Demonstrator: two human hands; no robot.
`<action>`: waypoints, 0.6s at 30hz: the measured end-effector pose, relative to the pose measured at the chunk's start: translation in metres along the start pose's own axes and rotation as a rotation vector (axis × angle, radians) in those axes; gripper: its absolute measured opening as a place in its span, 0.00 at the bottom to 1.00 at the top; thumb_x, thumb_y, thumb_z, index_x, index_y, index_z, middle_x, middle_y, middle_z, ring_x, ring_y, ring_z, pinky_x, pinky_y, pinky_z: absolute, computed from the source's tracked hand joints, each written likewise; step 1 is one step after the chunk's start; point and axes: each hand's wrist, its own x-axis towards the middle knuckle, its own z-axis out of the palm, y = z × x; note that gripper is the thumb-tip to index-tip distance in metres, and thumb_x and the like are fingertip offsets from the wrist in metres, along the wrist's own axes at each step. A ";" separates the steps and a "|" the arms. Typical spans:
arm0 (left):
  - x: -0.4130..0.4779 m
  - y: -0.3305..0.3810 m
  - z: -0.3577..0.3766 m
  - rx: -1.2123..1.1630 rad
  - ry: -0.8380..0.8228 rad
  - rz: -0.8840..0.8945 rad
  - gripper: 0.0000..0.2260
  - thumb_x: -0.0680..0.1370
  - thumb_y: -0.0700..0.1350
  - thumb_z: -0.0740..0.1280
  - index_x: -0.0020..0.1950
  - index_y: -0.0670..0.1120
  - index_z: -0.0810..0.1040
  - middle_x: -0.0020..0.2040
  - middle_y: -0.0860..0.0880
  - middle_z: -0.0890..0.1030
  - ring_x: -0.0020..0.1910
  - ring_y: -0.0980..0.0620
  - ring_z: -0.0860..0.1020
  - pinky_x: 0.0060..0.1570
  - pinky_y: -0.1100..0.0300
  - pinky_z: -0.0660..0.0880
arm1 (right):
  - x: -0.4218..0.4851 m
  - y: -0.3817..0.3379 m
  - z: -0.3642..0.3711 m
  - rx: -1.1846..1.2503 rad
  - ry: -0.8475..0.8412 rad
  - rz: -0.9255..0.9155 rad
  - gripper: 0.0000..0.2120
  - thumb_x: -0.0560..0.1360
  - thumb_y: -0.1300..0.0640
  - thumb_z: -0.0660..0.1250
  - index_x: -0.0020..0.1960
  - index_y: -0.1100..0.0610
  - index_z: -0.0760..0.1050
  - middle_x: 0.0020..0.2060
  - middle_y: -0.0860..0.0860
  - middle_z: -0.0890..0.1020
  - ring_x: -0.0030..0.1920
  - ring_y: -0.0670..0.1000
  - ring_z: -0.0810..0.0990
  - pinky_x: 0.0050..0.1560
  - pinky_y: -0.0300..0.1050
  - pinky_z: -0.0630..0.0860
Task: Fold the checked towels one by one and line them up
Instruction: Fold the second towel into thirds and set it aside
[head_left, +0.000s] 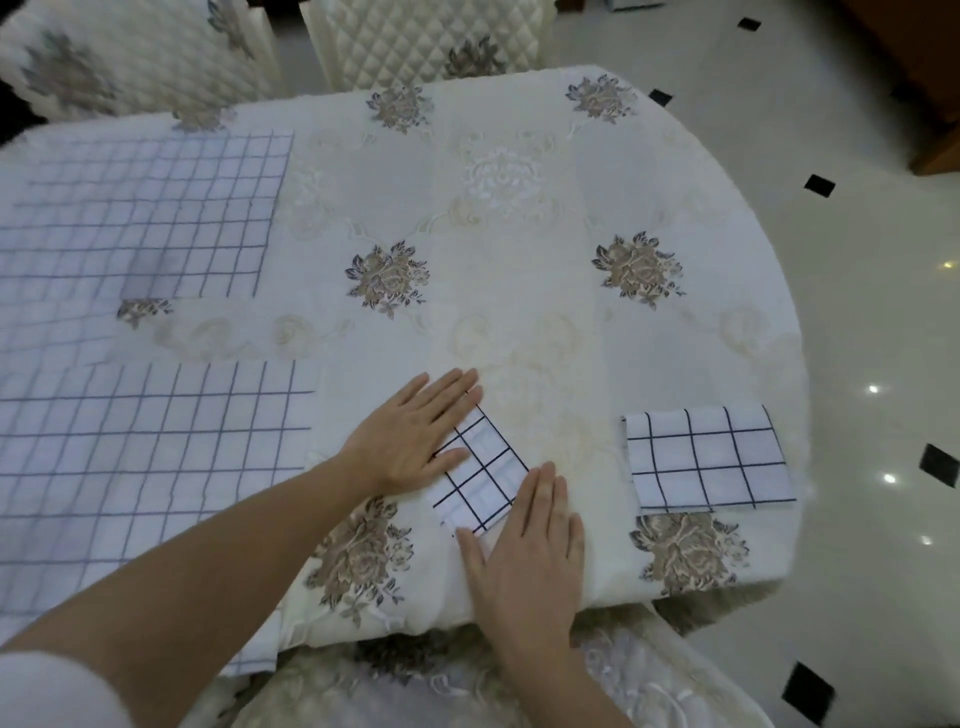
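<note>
Checked towel (480, 470), folded small and turned at an angle, lies on the cloth-covered bench (519, 312) under both hands. The left hand (415, 431) rests flat on its far left part, fingers straight and close together. The right hand (524, 551) rests flat on its near corner, fingers straight; neither grips anything. A second folded towel (709, 457) lies well right of the right hand. Left of the left hand lie a near spread towel (145, 467) and a far spread towel (145, 218)

Cloth-covered round table (545, 322) with far spread towel (156, 208), near spread towel (130, 457), tilted folded towel (480, 470), squared folded towel (709, 457)
</note>
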 end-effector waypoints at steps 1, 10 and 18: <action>0.001 0.000 -0.001 0.015 -0.015 0.002 0.32 0.84 0.63 0.44 0.82 0.47 0.40 0.82 0.48 0.40 0.80 0.52 0.39 0.78 0.47 0.47 | 0.004 0.000 -0.007 -0.003 -0.014 -0.009 0.44 0.75 0.32 0.52 0.77 0.66 0.61 0.76 0.60 0.64 0.75 0.58 0.66 0.69 0.57 0.66; -0.046 0.056 -0.019 -0.130 0.091 -0.480 0.29 0.83 0.57 0.47 0.81 0.45 0.55 0.82 0.47 0.54 0.80 0.48 0.55 0.76 0.45 0.59 | 0.099 0.010 -0.068 0.136 -0.201 -0.279 0.14 0.80 0.50 0.59 0.59 0.56 0.75 0.53 0.54 0.77 0.52 0.57 0.77 0.47 0.51 0.75; -0.085 0.111 0.015 -0.161 0.099 -0.650 0.26 0.84 0.56 0.49 0.80 0.48 0.61 0.81 0.48 0.56 0.79 0.49 0.57 0.75 0.45 0.62 | 0.140 -0.017 -0.061 0.322 -0.388 -0.054 0.13 0.77 0.46 0.67 0.51 0.56 0.77 0.43 0.51 0.80 0.43 0.52 0.75 0.40 0.44 0.69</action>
